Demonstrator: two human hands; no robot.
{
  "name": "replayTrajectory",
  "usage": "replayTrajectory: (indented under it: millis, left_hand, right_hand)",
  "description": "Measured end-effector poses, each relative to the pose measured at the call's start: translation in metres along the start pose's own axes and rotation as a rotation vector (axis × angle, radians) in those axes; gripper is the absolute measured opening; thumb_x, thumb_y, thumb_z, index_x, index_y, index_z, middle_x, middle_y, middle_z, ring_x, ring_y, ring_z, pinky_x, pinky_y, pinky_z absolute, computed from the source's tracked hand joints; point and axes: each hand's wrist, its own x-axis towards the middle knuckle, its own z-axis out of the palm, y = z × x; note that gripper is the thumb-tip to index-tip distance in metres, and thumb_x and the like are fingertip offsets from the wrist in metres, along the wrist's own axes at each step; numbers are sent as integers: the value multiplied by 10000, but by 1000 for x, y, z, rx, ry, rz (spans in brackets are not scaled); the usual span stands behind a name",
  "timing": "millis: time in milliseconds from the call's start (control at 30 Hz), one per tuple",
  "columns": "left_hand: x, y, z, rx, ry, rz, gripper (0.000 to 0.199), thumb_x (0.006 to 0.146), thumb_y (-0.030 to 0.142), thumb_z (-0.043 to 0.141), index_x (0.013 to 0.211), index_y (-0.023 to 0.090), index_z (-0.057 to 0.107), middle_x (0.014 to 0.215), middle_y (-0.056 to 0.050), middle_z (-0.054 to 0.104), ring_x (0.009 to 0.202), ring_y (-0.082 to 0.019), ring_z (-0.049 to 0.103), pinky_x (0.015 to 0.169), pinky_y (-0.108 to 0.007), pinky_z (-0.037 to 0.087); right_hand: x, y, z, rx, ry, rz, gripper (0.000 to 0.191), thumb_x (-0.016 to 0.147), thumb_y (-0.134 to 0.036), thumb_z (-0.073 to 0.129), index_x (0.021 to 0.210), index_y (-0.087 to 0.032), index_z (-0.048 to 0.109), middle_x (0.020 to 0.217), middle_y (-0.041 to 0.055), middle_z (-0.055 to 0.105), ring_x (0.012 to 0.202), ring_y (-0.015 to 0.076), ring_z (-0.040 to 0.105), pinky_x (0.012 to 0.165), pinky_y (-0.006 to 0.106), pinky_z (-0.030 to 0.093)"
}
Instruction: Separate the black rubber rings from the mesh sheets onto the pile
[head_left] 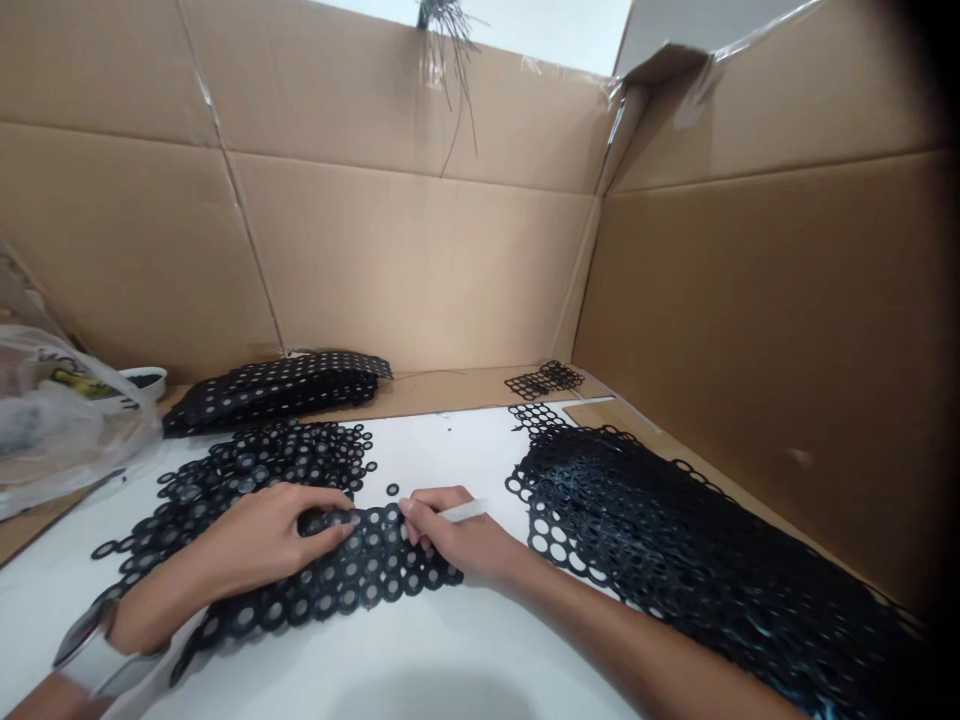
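Note:
A black mesh sheet of joined rings (349, 570), many of them with grey discs in their centres, lies on the white tabletop in front of me. My left hand (277, 530) rests on its upper part, thumb and fingertips bent around the far edge. At the sheet's right end, my right hand (450, 525) pinches a slim white pen-like tool (465, 511), its lower end hidden by the fingers. One loose black ring (393, 489) lies just beyond the two hands. A heap of ringed pieces (277, 455) spreads behind my left hand.
A tall pile of black ring mesh (675, 540) covers the right side. At the back left are a stacked dotted black bundle (277, 390), a white bowl (146, 383) and a clear plastic bag (60, 430). Cardboard walls (420, 270) enclose the table. Dark strands (446, 25) hang over the wall.

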Motion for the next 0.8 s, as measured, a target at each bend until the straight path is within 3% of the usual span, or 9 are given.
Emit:
replayTrajectory:
  millis: [167,300,367,433,500,600,700,800]
  left_hand:
    - [-5,-9,-22,168,-12,-143,559,976,822,460,1039,409,832,940,-1,839,895,-313,775,705,-340,469]
    - [-6,-20,-30,245,92,-213,566,962,824,468,1035,389,823,875,-25,828,842,-328,769,650,-343,420]
    - [-5,-20,-23,288,127,-190,538,979,787,474,1011,370,813,819,-21,811,781,-318,757,618,-346,387]
    - [-2,-19,-11,285,177,-91,496,1005,735,492,1022,348,802,884,-14,818,805,-301,758,644,-356,417]
    - [1,-14,4,216,251,85,442,1032,670,530,1094,320,794,1084,-21,822,988,-298,758,804,-367,501]
    - [4,-3,26,63,254,306,356,1074,554,571,1267,313,748,1273,-33,767,1221,-285,673,1063,-382,490]
    - [4,10,44,-63,173,354,355,1080,490,607,1385,322,679,1328,-49,728,1258,-284,627,1093,-397,490]
    - [5,20,54,-249,110,274,331,1045,498,663,1305,294,693,1265,-68,735,1192,-298,648,1027,-400,513]
  right_hand:
    - [-1,-1,0,13,1,18,442,1099,-466,521,783,-196,673,729,-11,593,695,147,540,630,249,390]
    - [1,5,1,25,7,3,444,1101,-470,523,789,-194,675,733,-9,602,681,142,534,622,248,391]
    - [2,7,1,25,7,-6,448,1106,-476,518,797,-193,677,736,-9,604,679,140,536,625,248,394]
    - [2,8,2,22,4,-17,445,1109,-474,514,804,-195,678,734,-13,601,677,138,533,631,248,393]
    - [2,8,1,17,2,-34,439,1112,-459,512,799,-195,671,734,-16,600,692,140,539,655,251,399]
    - [3,6,1,11,5,-65,434,1116,-431,510,782,-193,653,735,-18,604,722,145,557,706,259,412]
    - [2,4,0,11,6,-97,439,1121,-423,504,775,-192,644,757,-17,625,757,150,575,747,265,417]
    - [1,2,0,9,-14,-124,444,1124,-424,500,779,-194,658,774,-21,637,759,148,567,752,266,415]
